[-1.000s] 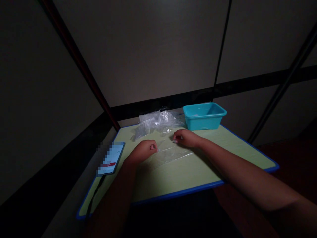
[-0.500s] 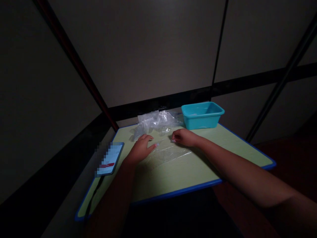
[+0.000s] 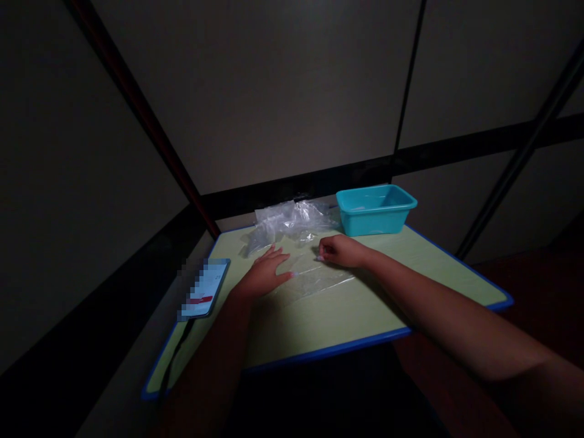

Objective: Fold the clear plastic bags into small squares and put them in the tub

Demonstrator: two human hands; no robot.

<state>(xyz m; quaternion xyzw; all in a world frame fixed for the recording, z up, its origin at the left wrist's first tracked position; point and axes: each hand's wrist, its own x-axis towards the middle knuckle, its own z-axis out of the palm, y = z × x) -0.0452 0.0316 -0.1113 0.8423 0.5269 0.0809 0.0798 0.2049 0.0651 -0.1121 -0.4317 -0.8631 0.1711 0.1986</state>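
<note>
Clear plastic bag [image 3: 322, 285] lying flat on the counter [image 3: 319, 325], just below the middle of the frame, and honestly it's so thin and see-through that I'd worry about losing track of its edges in this dim light. Left grip [image 3: 264, 275] is spread, thumb out over the bag's left part, can't tell if it's actually touching. Right grip [image 3: 343, 250] is curled in at the upper right edge, but whether the fingertips meet or pinch any plastic, I can't tell.

So what could go wrong? If only one side gets held, my guess is the film skids or creases, since I see nothing weighing it down. Pull too hard at one corner and it might stretch. There's also a crumpled heap of plastic [image 3: 294, 222] just above, so a loose corner could snag or get mixed in. Blue tub [image 3: 376, 219] near the right grip could catch a knuckle, and the phone [image 3: 208, 289] at lower left is kinda close to that left forearm.
</note>
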